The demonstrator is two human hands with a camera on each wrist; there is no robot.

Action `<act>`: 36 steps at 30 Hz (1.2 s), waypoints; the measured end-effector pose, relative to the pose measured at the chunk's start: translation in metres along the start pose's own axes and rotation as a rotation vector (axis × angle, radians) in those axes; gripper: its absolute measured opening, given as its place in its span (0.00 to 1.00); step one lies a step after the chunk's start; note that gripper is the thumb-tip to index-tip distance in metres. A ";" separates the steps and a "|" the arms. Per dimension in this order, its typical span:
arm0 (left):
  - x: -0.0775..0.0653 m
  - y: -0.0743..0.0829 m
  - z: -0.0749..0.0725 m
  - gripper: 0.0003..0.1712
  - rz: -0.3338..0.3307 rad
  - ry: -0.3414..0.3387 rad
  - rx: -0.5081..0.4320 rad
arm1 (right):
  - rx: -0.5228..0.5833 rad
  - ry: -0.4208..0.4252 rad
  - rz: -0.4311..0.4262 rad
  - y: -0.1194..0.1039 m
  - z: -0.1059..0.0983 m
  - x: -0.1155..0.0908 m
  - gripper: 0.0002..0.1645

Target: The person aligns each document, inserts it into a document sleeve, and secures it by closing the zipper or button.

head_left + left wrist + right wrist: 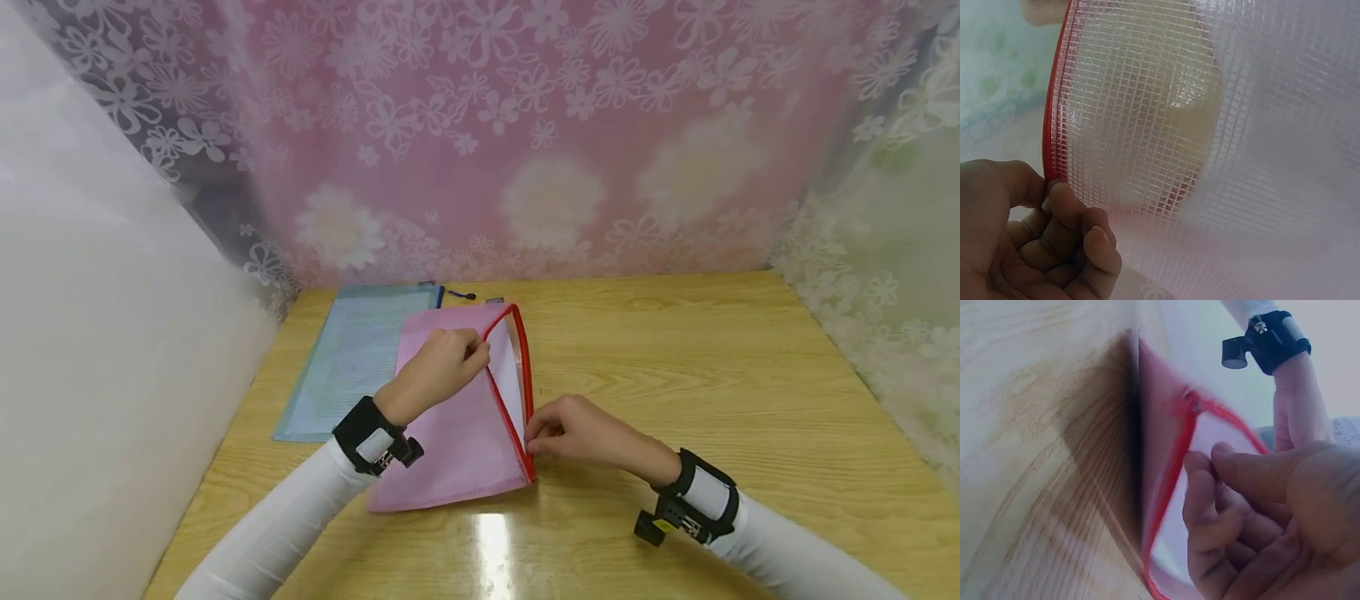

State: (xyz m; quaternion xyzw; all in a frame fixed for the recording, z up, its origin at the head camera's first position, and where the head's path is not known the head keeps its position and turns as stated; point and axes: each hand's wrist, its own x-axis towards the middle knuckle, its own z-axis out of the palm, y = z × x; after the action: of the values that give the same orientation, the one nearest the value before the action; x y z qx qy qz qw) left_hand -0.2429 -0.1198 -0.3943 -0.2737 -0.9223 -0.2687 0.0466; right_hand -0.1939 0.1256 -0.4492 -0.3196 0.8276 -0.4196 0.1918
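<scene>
A pink mesh zipper pouch (pixel 450 450) lies on the table, its mouth gaping on the right side between two red zipper edges (pixel 527 358). White paper (pixel 508 367) shows inside. My left hand (pixel 442 367) pinches the upper layer by its zipper edge and lifts it; the left wrist view has thumb and finger at the red zipper (pixel 1054 125). At the lower part of the mouth is my right hand (pixel 573 429), fingers curled, fingertips right at the zipper edge. The zipper's end (pixel 1190 403) shows just beyond them. I cannot tell whether these fingertips grip anything.
A light blue mesh pouch (pixel 337 358) with a printed sheet inside lies behind and left, partly under the pink one. Near its top right corner is a small dark blue zipper pull (pixel 462 295). Flowered curtains (pixel 555 133) enclose the wooden table (pixel 675 350).
</scene>
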 end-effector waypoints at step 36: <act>0.002 -0.005 0.001 0.22 -0.011 0.012 -0.015 | -0.256 0.018 -0.231 0.000 0.013 -0.015 0.06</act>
State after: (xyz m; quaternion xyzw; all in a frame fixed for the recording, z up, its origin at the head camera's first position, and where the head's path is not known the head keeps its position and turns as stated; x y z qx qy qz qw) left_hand -0.2471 -0.1215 -0.3969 -0.2674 -0.9214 -0.2776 0.0488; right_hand -0.1758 0.1288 -0.4560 -0.4304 0.8339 -0.3330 0.0926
